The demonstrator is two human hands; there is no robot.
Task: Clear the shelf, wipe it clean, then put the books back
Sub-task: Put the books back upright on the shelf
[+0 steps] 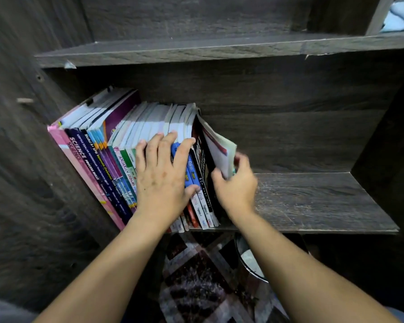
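Clearly packed upright at left end of shelf (pixel 313 206): row of textbooks (pixel 107 164). Left hand (pixel 161 176) spread flat, fingers apart, bracing spines. Right hand (pixel 236 185) clamped on thin floppy booklet (pixel 219 150) at row's end. Light, bendy; best gripped near spine.

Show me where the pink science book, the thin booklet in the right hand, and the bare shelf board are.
pink science book (pixel 79 159), head view, on its spine.
thin booklet (pixel 221 151), head view, on its pale cover.
shelf board (pixel 313 201), head view, on the bare wood right of the books.
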